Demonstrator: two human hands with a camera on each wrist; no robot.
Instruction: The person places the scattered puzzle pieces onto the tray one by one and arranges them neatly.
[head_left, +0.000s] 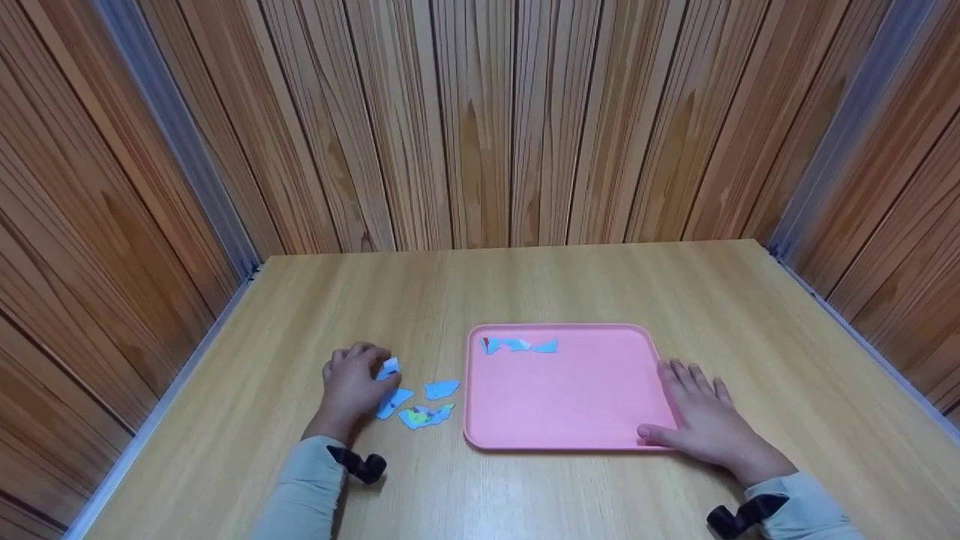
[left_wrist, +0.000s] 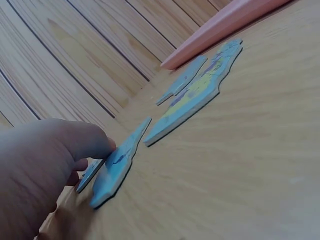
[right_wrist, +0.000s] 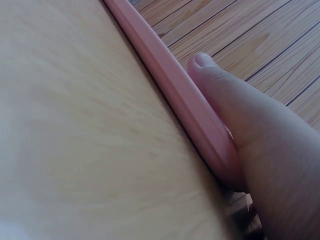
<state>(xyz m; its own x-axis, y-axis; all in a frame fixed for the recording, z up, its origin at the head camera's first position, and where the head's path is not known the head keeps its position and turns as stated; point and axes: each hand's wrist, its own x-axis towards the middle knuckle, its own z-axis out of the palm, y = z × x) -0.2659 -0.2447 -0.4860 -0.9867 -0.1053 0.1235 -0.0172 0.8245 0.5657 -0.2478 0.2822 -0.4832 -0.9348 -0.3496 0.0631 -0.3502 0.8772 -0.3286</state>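
My left hand [head_left: 352, 386] curls its thumb and fingers around a blue puzzle piece [head_left: 388, 367] on the table. Just under the thumb lies another blue piece [left_wrist: 116, 165], flat and irregular in outline. To the right of these are a plain blue piece [head_left: 442, 388] and a larger blue, green and purple piece [head_left: 424, 416]. My right hand [head_left: 709, 420] rests against the right side of a pink tray [head_left: 570, 405], fingers extended and thumb [right_wrist: 215, 75] over the rim. Three small pieces [head_left: 516, 344] form a row along the tray's upper left inside.
The wooden table [head_left: 525, 495] meets a wood-panelled wall [head_left: 480, 127] at its far edge. Panelled walls with grey metal corner posts stand at left and right. Each sleeve carries a black wrist camera [head_left: 360, 465].
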